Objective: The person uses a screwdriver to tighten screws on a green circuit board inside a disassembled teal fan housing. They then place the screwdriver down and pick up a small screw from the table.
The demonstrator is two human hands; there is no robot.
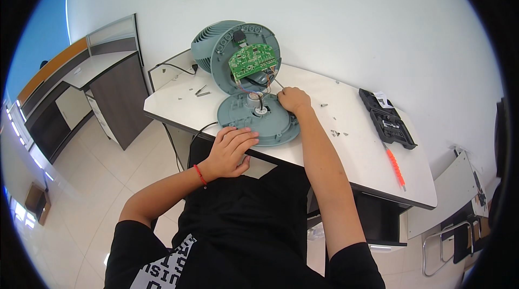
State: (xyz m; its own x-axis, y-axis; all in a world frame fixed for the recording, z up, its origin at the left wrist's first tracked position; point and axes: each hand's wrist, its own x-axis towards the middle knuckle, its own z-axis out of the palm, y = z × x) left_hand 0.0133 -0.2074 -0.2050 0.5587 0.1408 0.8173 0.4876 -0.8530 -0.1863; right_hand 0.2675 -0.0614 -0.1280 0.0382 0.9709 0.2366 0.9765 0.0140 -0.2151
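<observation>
A grey-green fan (216, 45) stands on the white table with its casing opened up. A green circuit board (253, 61) is exposed inside the upright round housing. Thin wires run down from it to the round base (270, 127), which lies flat in front with a small motor (253, 98) near its middle. My left hand (233, 151) rests its extended fingers on the base's near left rim, thumb apart below. At the base's right side, my right hand (294, 100) is closed; a thin rod-like piece shows beyond its fingers, too small to name.
An open black tool case (388, 121) and a red flexible shaft (395, 169) lie on the table's right. Small loose parts (336, 133) are scattered there, with more pieces (202, 92) left of the fan. A black cable (201, 131) hangs over the front edge.
</observation>
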